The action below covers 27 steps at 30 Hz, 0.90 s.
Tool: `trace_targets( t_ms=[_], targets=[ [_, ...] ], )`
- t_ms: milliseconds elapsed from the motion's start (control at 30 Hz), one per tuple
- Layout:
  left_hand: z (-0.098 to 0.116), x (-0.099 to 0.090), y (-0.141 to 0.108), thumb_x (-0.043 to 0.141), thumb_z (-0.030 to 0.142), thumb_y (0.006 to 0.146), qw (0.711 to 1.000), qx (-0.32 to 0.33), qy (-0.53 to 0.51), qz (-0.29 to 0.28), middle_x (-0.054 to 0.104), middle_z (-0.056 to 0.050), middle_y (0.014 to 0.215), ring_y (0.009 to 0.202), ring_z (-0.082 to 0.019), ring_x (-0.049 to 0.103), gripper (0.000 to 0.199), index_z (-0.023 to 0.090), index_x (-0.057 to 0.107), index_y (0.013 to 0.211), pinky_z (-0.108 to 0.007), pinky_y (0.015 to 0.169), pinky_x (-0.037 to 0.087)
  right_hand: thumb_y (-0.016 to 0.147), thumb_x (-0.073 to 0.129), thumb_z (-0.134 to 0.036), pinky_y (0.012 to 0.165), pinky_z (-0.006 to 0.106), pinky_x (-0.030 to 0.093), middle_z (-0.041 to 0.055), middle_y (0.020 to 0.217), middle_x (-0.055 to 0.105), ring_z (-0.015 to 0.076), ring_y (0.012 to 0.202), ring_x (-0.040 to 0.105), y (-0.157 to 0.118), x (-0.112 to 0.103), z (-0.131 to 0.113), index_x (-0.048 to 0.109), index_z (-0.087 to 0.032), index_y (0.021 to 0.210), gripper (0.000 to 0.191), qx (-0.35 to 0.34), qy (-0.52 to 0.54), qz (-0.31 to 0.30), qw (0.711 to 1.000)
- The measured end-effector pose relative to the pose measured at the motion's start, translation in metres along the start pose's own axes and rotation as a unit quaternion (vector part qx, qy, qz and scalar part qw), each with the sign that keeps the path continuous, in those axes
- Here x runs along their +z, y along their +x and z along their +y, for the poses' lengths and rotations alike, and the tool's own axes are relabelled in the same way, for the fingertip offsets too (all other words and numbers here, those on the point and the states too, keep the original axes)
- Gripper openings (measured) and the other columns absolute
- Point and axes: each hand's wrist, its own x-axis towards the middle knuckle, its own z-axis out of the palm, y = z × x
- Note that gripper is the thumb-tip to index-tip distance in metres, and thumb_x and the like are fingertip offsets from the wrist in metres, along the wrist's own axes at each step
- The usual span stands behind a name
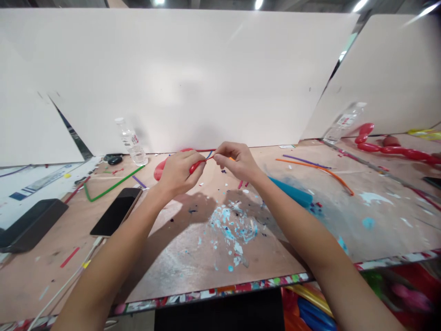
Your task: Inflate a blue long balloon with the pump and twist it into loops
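Observation:
Over the back middle of the table, my left hand is closed around a long red balloon. Its inflated part shows behind and to the left of the hand, and a short red bulge sticks out between the fingers. My right hand pinches the thin, stretched red tail of the balloon just to the right. The two hands are a small gap apart, with the tail drawn between them. A blue uninflated balloon or strip shows behind the fingers, partly hidden.
A black phone and dark box lie left. Water bottles stand against the white board. Near my right forearm are a blue tube and orange balloon. Blue flakes cover the middle.

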Motion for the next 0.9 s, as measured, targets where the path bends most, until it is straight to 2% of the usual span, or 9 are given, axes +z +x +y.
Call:
trace_targets(
  t_ms=[233,333,433,567,733,800,900],
  targets=[
    [0.003,-0.003,0.000,0.046,0.031,0.089,0.999,-0.028,0.007,0.016,0.067,-0.006,0.080,0.072,-0.019,0.058,0.024,0.019,0.067,0.089,-0.029,0.069,0.039,0.079,0.067,-0.033,0.049,0.022,0.039,-0.0029,0.056,0.056,0.0085,0.049,0.050,0.005,-0.005,0.002,0.062,-0.017,0.069,0.019,0.014,0.064,0.029,0.997],
    [0.003,-0.003,0.000,0.045,0.029,0.089,1.000,-0.025,-0.007,0.010,0.065,-0.005,0.076,0.068,-0.017,0.056,0.024,0.018,0.066,0.084,-0.028,0.065,0.037,0.079,0.066,-0.032,0.049,0.022,0.039,-0.0028,0.055,0.056,0.0086,0.049,0.050,0.005,-0.004,0.001,0.062,-0.017,0.069,0.019,0.016,0.067,0.022,0.997],
    [0.004,-0.002,0.000,0.045,0.027,0.088,0.999,-0.019,-0.035,0.002,0.062,-0.003,0.070,0.064,-0.016,0.053,0.024,0.018,0.063,0.076,-0.027,0.063,0.036,0.080,0.065,-0.030,0.052,0.023,0.041,-0.0015,0.058,0.059,0.0096,0.053,0.052,0.002,-0.001,-0.006,0.064,-0.017,0.071,0.016,0.014,0.014,-0.009,1.000],
    [0.008,-0.002,0.000,0.045,0.026,0.087,0.997,-0.022,-0.074,-0.010,0.059,-0.002,0.067,0.063,-0.016,0.052,0.022,0.018,0.061,0.075,-0.027,0.063,0.036,0.083,0.062,-0.026,0.056,0.023,0.042,-0.0001,0.064,0.063,0.0103,0.058,0.054,-0.003,0.003,-0.022,0.066,-0.018,0.074,0.013,-0.029,-0.100,-0.037,0.994],
    [0.006,-0.001,0.000,0.046,0.024,0.087,0.997,-0.015,-0.071,0.008,0.059,-0.003,0.068,0.063,-0.015,0.052,0.020,0.017,0.063,0.079,-0.027,0.063,0.037,0.084,0.062,-0.030,0.056,0.023,0.042,-0.0003,0.066,0.061,0.0106,0.060,0.054,-0.004,-0.003,-0.029,0.065,-0.018,0.084,0.013,-0.015,-0.102,-0.080,0.992],
    [0.006,0.001,0.000,0.047,0.024,0.087,0.996,-0.006,-0.076,0.038,0.061,-0.003,0.071,0.064,-0.015,0.054,0.018,0.017,0.063,0.081,-0.027,0.065,0.038,0.082,0.065,-0.035,0.056,0.023,0.043,-0.0008,0.070,0.061,0.0109,0.061,0.056,-0.003,-0.007,-0.025,0.062,-0.018,0.097,0.023,0.017,-0.059,-0.122,0.991],
    [0.013,0.003,0.000,0.051,0.025,0.086,0.987,0.008,-0.137,0.090,0.064,-0.003,0.075,0.069,-0.014,0.057,0.014,0.017,0.062,0.083,-0.028,0.068,0.043,0.076,0.071,-0.037,0.064,0.027,0.049,0.0020,0.089,0.064,0.0134,0.071,0.060,-0.003,-0.007,-0.012,0.050,-0.021,0.124,0.055,0.049,-0.043,-0.202,0.977]
  ],
)
